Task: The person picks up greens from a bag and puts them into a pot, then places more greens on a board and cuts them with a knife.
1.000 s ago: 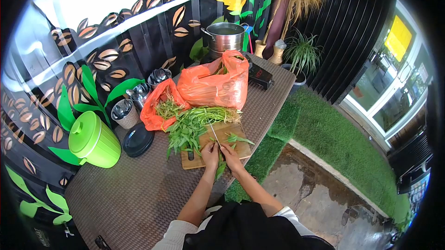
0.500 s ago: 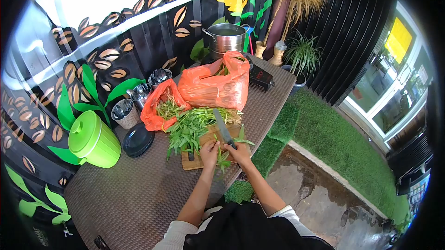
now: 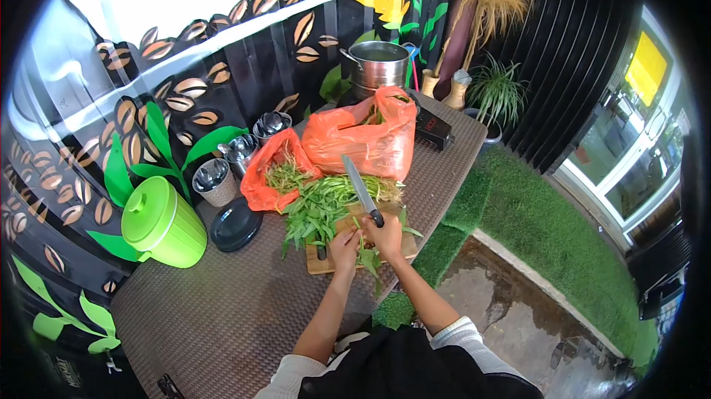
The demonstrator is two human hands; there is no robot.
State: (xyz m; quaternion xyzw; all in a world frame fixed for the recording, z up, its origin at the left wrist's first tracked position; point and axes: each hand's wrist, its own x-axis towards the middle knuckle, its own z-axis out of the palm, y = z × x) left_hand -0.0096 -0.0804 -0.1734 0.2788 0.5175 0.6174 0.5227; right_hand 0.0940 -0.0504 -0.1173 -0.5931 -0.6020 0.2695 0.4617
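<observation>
My right hand (image 3: pixel 384 237) is closed on the black handle of a knife (image 3: pixel 361 187), whose blade points up and away over the greens. Close beside it, my left hand (image 3: pixel 344 247) pinches a green stem (image 3: pixel 358 223). Both hands are over a wooden cutting board (image 3: pixel 321 264). A pile of leafy greens (image 3: pixel 309 214) covers the board's far left part, with loose leaves (image 3: pixel 368 258) hanging below my hands. Behind the pile stand a small open orange bag (image 3: pixel 259 177) holding roots and stems and a larger, full orange bag (image 3: pixel 355 140).
On the brown woven table (image 3: pixel 229 310) are a green lidded container (image 3: pixel 164 221), black plates (image 3: pixel 236 224) and several cutlery cups (image 3: pixel 215 182). A metal pot (image 3: pixel 379 66) stands at the back, near a black device (image 3: pixel 433 129). A potted plant (image 3: pixel 495 89) is beyond the table.
The view has shifted, so the scene sits slightly further right. My right hand has turned and risen beside my left hand, with the knife tilted higher.
</observation>
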